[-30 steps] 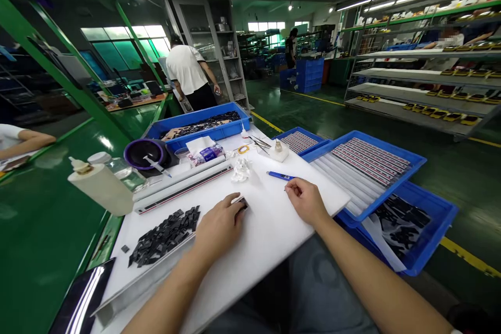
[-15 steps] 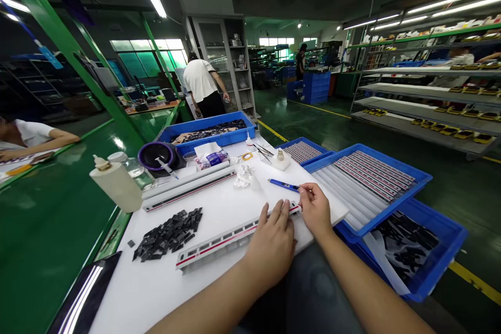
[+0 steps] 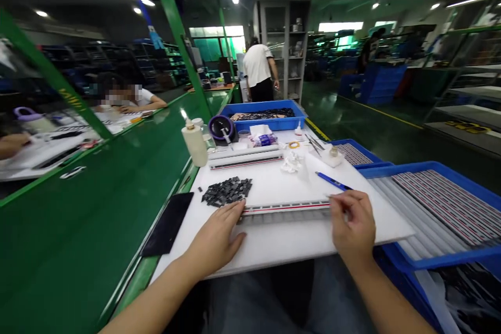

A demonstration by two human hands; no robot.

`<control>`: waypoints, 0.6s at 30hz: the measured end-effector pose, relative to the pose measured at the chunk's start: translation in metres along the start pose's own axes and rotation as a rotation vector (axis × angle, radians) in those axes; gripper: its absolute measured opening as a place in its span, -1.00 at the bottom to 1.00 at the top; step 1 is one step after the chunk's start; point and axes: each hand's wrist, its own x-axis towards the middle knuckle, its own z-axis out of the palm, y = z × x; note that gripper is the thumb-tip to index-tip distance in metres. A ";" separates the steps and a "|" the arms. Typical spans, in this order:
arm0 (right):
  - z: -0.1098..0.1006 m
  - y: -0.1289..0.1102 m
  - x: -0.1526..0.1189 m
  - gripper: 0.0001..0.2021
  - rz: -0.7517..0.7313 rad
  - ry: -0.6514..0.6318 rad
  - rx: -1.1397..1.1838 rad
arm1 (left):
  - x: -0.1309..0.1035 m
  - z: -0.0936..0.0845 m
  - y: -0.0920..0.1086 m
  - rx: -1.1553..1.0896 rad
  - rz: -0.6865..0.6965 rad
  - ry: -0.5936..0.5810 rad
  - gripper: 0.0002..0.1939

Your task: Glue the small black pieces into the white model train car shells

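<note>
1. A dark flat panel point(image 3: 167, 224) is seen to the left of the left hand, at the edge of the white desk point(image 3: 282, 253).
2. A cream bottle point(image 3: 194, 145) is placed beyond the left hand, farther back.
3. A pile of black pieces point(image 3: 225, 192) is spread just beyond the fingers of the left hand.
4. The left hand point(image 3: 219, 235) is held with thumb and fingers apart, its fingertips laid at the left end of the striped strip.
5. The striped strip point(image 3: 287, 207) is stretched between the two hands, which are kept well apart.
6. A blue pen point(image 3: 332, 180) is laid just beyond the right hand.
7. The right hand point(image 3: 352, 222) is curled at the strip's right end; whether it is clamped there cannot be told.
8. A blue tray point(image 3: 465, 173) of similar strips is set to the right of the right hand.
</note>
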 end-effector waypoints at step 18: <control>0.118 -0.081 -0.060 -0.78 -0.471 -0.614 -0.157 | 0.002 0.019 0.003 -0.454 -0.187 0.146 -0.50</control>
